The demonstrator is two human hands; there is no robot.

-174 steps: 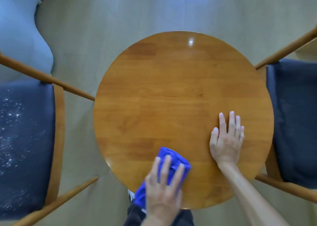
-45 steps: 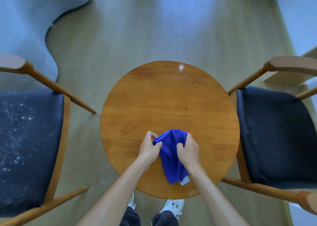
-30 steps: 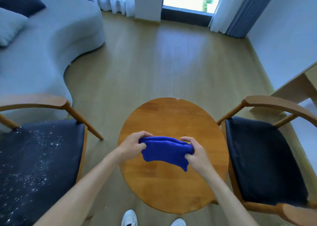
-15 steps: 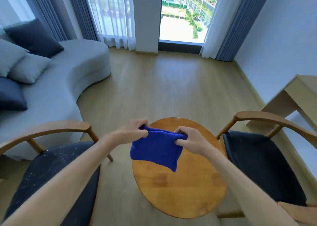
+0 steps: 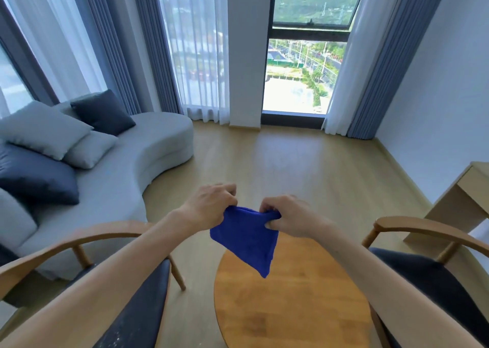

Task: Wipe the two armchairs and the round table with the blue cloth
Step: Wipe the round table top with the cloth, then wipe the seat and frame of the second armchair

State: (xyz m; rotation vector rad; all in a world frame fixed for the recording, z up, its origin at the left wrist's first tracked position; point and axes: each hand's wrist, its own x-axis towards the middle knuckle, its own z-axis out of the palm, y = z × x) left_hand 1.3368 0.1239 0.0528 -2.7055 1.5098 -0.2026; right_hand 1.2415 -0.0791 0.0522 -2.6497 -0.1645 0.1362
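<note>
The blue cloth hangs in the air above the far edge of the round wooden table. My left hand pinches its upper left corner and my right hand pinches its upper right corner, so the cloth droops to a point between them. The left armchair has a dark seat, partly hidden by my left forearm. The right armchair stands at the table's right side, with its dark seat partly behind my right forearm.
A grey curved sofa with several cushions fills the left side. A light wooden desk stands against the right wall. Bare wooden floor runs to the window and curtains at the back.
The cloth has been lifted off the table and spread between both hands. My view has tilted up from the tabletop to the room and window.
</note>
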